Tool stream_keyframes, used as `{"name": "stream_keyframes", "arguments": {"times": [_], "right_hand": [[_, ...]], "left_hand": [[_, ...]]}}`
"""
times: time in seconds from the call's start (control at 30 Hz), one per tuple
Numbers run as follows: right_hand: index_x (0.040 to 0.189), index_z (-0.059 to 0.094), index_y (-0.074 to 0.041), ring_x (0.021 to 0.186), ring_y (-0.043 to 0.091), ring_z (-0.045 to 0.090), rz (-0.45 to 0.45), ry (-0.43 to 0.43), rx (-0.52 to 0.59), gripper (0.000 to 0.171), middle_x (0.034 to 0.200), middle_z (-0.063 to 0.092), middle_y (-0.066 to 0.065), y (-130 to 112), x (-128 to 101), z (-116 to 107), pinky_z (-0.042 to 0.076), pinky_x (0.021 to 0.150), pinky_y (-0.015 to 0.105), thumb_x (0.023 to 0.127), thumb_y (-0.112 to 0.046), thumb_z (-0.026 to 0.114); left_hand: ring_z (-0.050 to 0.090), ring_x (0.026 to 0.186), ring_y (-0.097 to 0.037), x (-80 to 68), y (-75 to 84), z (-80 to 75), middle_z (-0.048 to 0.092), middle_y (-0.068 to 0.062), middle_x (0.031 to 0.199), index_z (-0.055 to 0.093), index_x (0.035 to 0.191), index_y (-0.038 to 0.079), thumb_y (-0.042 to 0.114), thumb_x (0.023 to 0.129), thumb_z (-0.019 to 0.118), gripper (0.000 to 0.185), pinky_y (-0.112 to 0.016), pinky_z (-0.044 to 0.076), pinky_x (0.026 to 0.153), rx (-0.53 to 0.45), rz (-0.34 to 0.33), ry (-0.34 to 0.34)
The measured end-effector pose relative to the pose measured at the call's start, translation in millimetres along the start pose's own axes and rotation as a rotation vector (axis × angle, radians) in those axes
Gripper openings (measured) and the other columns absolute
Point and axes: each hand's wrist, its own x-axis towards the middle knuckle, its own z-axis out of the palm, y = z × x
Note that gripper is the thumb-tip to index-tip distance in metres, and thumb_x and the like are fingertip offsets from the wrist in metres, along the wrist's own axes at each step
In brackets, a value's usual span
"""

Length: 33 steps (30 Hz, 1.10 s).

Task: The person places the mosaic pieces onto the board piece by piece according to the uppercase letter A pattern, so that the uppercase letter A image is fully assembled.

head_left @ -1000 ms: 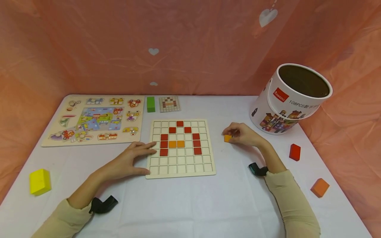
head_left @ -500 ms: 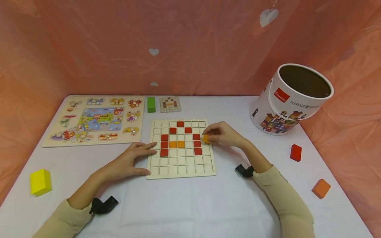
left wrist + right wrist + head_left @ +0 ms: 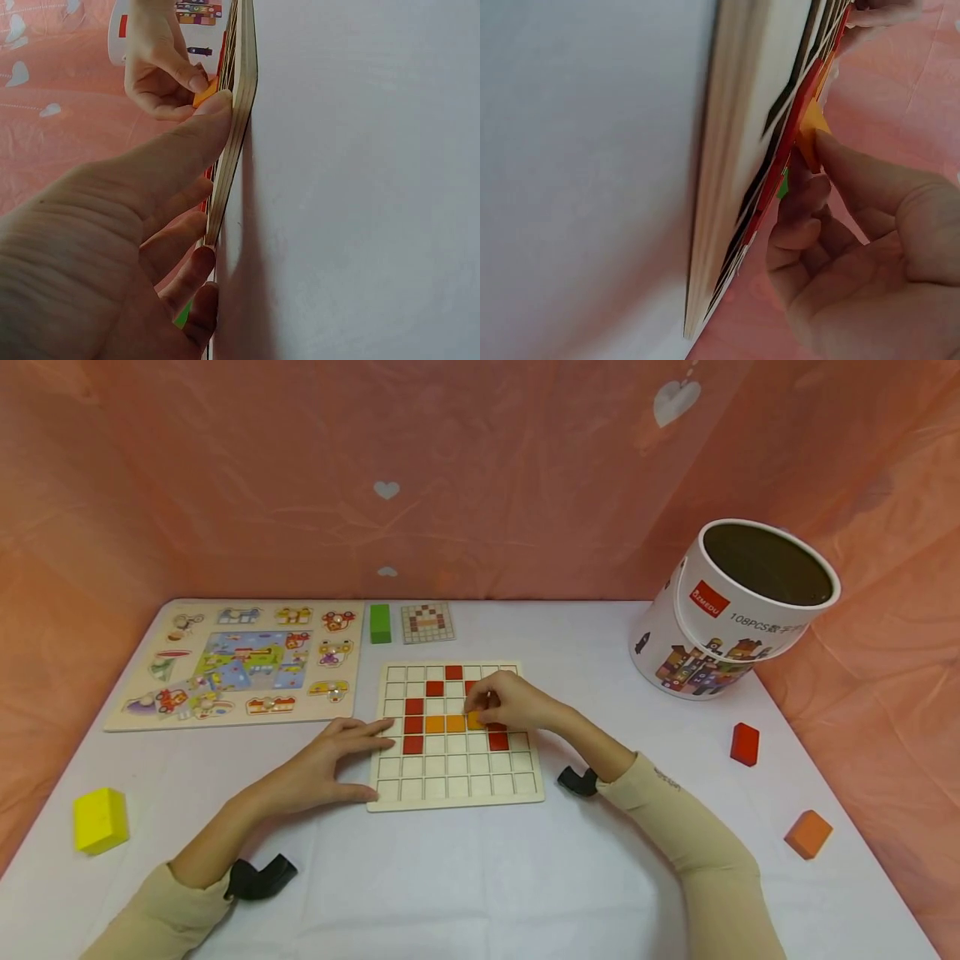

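Note:
A wooden grid board (image 3: 457, 789) lies on the white table, with several red tiles (image 3: 413, 724) and two orange tiles (image 3: 446, 724) set in its squares. My right hand (image 3: 517, 700) pinches another orange tile (image 3: 475, 720) between thumb and fingers, over the square right of those two. In the right wrist view the pinched orange tile (image 3: 811, 135) is tilted, close to the board's surface. My left hand (image 3: 330, 768) rests on the board's left edge with fingers spread; in the left wrist view its thumb (image 3: 214, 112) touches the rim. The right hand covers part of the red tiles.
A picture puzzle board (image 3: 161, 627) lies at the back left, near a green block (image 3: 380, 624) and a small pattern card (image 3: 428, 622). A white bucket (image 3: 701, 635) stands back right. A yellow block (image 3: 101, 821), red block (image 3: 745, 744) and orange block (image 3: 808, 834) lie at the sides.
My right hand has carried the orange tile leftward from the table beside the board to over the grid, next to the two orange tiles. My left hand has stayed in place.

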Motion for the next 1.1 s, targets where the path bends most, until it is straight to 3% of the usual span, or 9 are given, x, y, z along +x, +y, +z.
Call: {"name": "stream_keyframes", "arguments": {"times": [0.33, 0.57, 0.87, 1.0, 1.1], "right_hand": [[0.103, 0.076, -0.002, 0.079, 0.015, 0.055, 0.02, 0.026, -0.162, 0.016, 0.088, 0.065, 0.003, -4, -4, 2, 0.047, 0.071, 0.025, 0.088, 0.0, 0.073], [0.109, 0.072, 0.0, 0.082, 0.016, 0.058, 0.006, 0.057, -0.111, 0.021, 0.093, 0.069, 0.006, -4, -9, 3, 0.05, 0.075, 0.027, 0.088, 0.003, 0.073], [0.117, 0.071, -0.002, 0.106, 0.025, 0.054, 0.021, 0.072, -0.09, 0.024, 0.115, 0.07, 0.006, -7, -30, 2, 0.046, 0.092, 0.038, 0.093, -0.006, 0.069], [0.119, 0.069, -0.001, 0.114, 0.028, 0.052, 0.01, 0.147, -0.058, 0.027, 0.118, 0.068, 0.009, -9, -39, 2, 0.044, 0.098, 0.044, 0.093, -0.004, 0.068], [0.12, 0.069, -0.001, 0.122, 0.029, 0.05, -0.005, 0.226, -0.138, 0.027, 0.121, 0.067, 0.011, -13, -46, 3, 0.036, 0.104, 0.048, 0.094, -0.008, 0.068]], "left_hand": [[0.035, 0.129, -0.019, 0.5, 0.6, 0.3, 0.04, -0.002, 0.157, 0.063, 0.134, 0.01, 0.031, 0.076, 0.087, 0.066, -0.041, 0.031, 0.105, -0.014, -0.018, -0.008], [0.035, 0.129, -0.019, 0.8, 1.3, -0.5, 0.04, -0.004, 0.157, 0.064, 0.134, 0.009, 0.029, 0.077, 0.087, 0.065, -0.042, 0.032, 0.104, -0.001, -0.011, -0.005], [0.038, 0.126, -0.022, 2.3, 3.9, -2.8, 0.042, -0.009, 0.155, 0.063, 0.134, 0.005, 0.027, 0.082, 0.084, 0.061, -0.046, 0.035, 0.102, 0.038, 0.017, -0.006], [0.044, 0.125, -0.024, 4.4, 9.7, -5.5, 0.046, -0.008, 0.153, 0.062, 0.135, 0.005, 0.026, 0.086, 0.08, 0.057, -0.051, 0.037, 0.103, 0.091, -0.012, 0.018], [0.049, 0.123, -0.028, 8.0, 16.5, -6.7, 0.053, -0.011, 0.146, 0.063, 0.133, 0.004, 0.023, 0.088, 0.078, 0.052, -0.054, 0.037, 0.1, 0.195, -0.019, 0.088]]}}
